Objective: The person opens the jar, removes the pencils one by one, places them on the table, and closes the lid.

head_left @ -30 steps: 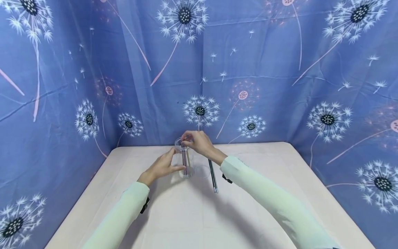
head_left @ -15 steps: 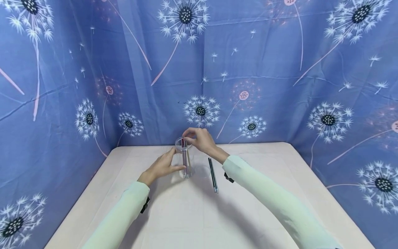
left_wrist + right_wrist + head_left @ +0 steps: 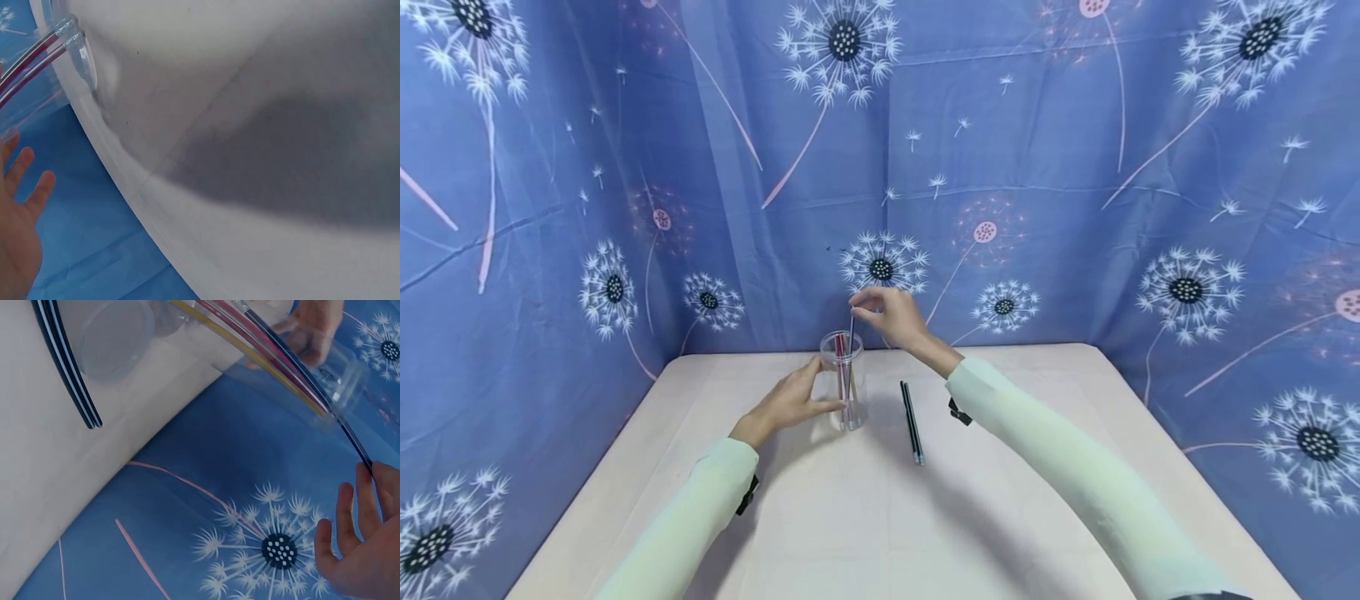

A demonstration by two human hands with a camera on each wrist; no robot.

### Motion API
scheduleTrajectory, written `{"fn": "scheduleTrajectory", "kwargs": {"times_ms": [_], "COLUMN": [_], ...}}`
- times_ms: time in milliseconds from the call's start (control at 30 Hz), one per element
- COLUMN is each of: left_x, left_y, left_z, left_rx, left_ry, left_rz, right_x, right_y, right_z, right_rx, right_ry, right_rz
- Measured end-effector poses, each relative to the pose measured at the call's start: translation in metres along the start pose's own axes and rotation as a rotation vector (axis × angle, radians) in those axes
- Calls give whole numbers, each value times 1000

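A clear jar stands upright near the table's back edge with several pencils in it. My left hand grips the jar's side between thumb and fingers. Above the rim, my right hand pinches the top end of a dark blue pencil, whose lower part is inside the jar. Red pencils and a yellow pencil show through the clear wall in the right wrist view. Two dark striped pencils lie side by side on the table, right of the jar.
A clear round lid lies on the white table between the jar and the dark pencils, in the right wrist view. Blue curtains with dandelion prints stand behind the table and at both sides.
My right hand has risen and shifted slightly right, drawing the dark blue pencil partly up out of the jar. My left hand stays on the jar.
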State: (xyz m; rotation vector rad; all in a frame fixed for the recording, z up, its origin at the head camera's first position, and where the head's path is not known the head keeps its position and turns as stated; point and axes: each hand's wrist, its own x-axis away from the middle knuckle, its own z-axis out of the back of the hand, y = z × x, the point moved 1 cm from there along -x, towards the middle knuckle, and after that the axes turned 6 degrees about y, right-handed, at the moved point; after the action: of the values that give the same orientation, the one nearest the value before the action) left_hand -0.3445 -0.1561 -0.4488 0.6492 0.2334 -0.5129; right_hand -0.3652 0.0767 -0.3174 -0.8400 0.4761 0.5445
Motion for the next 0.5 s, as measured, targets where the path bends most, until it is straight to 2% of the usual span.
{"fn": "scheduleTrajectory", "kwargs": {"times_ms": [300, 500], "left_x": [1, 1], "left_y": [2, 3], "left_z": [4, 2], "left_rx": [-23, -19], "left_ry": [-11, -16], "left_rz": [17, 18], "right_x": [-15, -24], "right_y": [-7, -11], "right_z": [16, 31], "right_rx": [-49, -97], "right_ry": [67, 87], "right_rz": [0, -47]}}
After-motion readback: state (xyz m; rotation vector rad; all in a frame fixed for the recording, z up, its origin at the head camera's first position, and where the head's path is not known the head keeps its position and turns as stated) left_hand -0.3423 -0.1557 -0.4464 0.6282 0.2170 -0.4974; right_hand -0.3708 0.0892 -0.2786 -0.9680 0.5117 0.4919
